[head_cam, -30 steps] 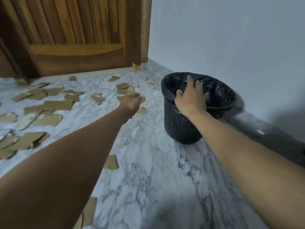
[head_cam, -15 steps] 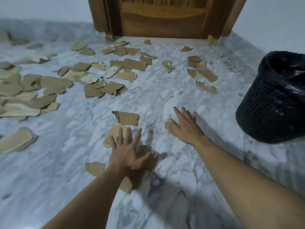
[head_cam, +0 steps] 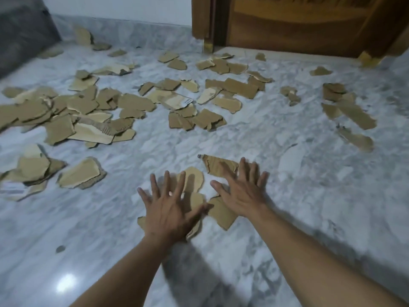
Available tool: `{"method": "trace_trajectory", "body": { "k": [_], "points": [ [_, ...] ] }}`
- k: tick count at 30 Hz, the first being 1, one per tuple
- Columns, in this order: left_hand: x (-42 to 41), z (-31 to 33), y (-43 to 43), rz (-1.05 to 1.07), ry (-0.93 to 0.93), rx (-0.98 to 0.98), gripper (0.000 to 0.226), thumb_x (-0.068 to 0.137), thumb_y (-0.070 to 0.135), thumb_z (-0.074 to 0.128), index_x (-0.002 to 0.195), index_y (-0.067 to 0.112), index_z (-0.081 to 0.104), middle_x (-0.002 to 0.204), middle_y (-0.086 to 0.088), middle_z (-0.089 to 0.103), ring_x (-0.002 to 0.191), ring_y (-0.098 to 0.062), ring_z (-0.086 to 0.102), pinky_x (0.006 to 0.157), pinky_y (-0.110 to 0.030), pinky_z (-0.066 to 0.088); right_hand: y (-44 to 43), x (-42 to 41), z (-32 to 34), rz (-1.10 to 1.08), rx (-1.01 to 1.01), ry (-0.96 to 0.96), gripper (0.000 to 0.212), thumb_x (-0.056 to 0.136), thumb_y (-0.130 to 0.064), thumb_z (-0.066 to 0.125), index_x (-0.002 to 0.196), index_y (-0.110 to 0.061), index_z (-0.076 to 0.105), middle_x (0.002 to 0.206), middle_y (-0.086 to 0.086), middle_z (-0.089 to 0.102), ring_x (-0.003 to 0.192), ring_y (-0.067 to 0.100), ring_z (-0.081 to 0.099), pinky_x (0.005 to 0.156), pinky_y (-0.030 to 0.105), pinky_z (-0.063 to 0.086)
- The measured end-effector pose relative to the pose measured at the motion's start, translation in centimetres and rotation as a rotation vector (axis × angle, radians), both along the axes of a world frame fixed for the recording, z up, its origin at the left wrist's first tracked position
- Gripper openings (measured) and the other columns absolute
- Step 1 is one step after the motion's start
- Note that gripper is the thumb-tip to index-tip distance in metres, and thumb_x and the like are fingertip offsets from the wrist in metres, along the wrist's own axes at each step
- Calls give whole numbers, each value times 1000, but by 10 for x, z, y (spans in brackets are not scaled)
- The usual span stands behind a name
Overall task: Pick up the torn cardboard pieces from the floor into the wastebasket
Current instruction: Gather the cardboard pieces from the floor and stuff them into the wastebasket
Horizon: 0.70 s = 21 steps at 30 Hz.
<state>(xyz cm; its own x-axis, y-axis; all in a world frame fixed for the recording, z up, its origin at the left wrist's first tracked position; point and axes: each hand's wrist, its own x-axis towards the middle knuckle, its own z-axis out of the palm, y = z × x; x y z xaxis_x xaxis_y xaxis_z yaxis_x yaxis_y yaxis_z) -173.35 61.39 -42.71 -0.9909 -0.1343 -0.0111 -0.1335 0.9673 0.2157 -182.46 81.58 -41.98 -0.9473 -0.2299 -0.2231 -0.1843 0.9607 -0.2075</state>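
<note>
Head view shows both hands low over the marble floor (head_cam: 287,196), left hand (head_cam: 170,209) and right hand (head_cam: 241,191) with fingers splayed wide, gripping nothing, spread over a few torn cardboard pieces (head_cam: 192,180), more littering the floor toward the wooden door (head_cam: 298,25).
</note>
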Motion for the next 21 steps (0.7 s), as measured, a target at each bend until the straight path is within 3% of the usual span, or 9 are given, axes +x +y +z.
{"method": "trace_trajectory", "body": {
  "k": [3, 5, 7, 11, 13, 15, 17, 19, 21],
  "points": [
    [-36, -5, -22, -24, -9, 72, 87, 87, 87, 9, 160, 40, 14, 171, -9, -3, 155, -35, -16, 120, -61, -11, -21, -29, -5, -33, 14, 12, 70, 87, -81, -1, 153, -55, 1, 167, 11, -18, 147, 45, -25, 110, 69, -21],
    [-66, -3, -37, -35, 45, 101, 76, 94, 77, 19, 151, 30, 36, 167, -13, 19, 156, -35, -2, 123, -60, -2, -32, -50, -5, -38, -30, 40, 64, 94, -73, 7, 153, -48, 15, 168, 7, -12, 150, 42, -20, 113, 68, -17],
    [-94, 1, -48, -19, 108, 136, 67, 98, 69, 29, 141, 21, 46, 152, -14, 40, 153, -35, 14, 123, -58, 6, -40, -69, -5, -67, -58, 113, 54, 100, -63, 17, 148, -42, 30, 169, 5, 2, 152, 39, -10, 116, 69, -8],
    [-137, 3, -64, -70, 217, 195, 63, 99, 61, 41, 139, 12, 44, 142, -21, 44, 147, -38, 22, 122, -59, 14, -61, -97, -1, -85, -9, 258, 43, 102, -57, 29, 123, -23, 46, 145, 10, 39, 144, 38, 25, 114, 71, 7],
    [-154, 3, -76, -99, 219, 214, 67, 98, 60, 40, 144, 12, 36, 150, -20, 34, 152, -37, 12, 124, -58, 8, -70, -110, 1, -29, 17, 310, 45, 99, -59, 35, 122, -21, 44, 136, 14, 42, 132, 39, 41, 110, 68, 18],
    [-176, 3, -86, -106, 228, 260, 67, 96, 57, 38, 148, 16, 29, 162, -19, 20, 155, -33, -2, 124, -56, 0, -71, -124, 0, -86, -30, 270, 62, 97, -65, 32, 142, -23, 33, 152, 19, 26, 141, 42, 30, 111, 69, 16],
    [-206, 1, -96, -92, 267, 260, 68, 96, 56, 36, 151, 18, 26, 166, -19, 12, 156, -32, -7, 124, -57, -3, -73, -143, -5, -120, -82, 230, 78, 89, -79, 13, 155, -39, 3, 165, 10, -6, 152, 41, 2, 112, 76, 4],
    [-240, -1, -102, -133, 297, 200, 74, 94, 58, 35, 154, 17, 24, 168, -19, 8, 156, -34, -8, 123, -59, -3, -76, -171, -9, -91, -130, 228, 73, 82, -87, 1, 147, -60, -19, 165, -1, -23, 151, 39, -15, 107, 80, -9],
    [-275, -4, -107, -163, 292, 135, 81, 90, 61, 34, 158, 20, 17, 169, -16, -1, 155, -34, -12, 121, -60, -7, -79, -200, -11, -46, -144, 206, 63, 83, -88, 2, 139, -70, -21, 166, -3, -25, 149, 39, -24, 101, 81, -19]
  ]
}}
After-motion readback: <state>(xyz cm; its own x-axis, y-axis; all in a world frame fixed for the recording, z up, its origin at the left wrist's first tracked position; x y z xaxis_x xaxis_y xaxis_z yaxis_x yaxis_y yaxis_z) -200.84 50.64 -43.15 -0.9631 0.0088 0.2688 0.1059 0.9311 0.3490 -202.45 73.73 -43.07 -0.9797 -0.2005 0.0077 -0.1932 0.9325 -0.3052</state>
